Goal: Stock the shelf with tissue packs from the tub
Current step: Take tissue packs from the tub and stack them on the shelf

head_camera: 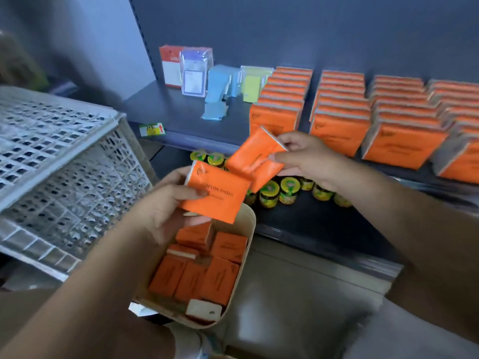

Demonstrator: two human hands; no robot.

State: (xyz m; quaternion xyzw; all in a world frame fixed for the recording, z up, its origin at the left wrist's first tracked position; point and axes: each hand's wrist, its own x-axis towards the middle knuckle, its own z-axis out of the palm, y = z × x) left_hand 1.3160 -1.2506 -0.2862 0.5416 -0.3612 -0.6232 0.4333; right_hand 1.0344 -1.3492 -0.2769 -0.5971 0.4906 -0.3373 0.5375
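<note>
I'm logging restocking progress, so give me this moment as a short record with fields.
left grip: holds an orange tissue pack above the tub
right grip: pinches a second orange pack in front of the shelf
tub: beige, more orange packs inside
shelf: rows of orange packs standing at its right
below: small jars
left side: white crate

4 rows of tissue packs (342,117) stand on the right part of the shelf (168,107); small packets (195,73) stand at its left rear. Below its front edge sit jars (269,194), nearer lies the tub (251,224), with a crate (64,164) at left.
</note>
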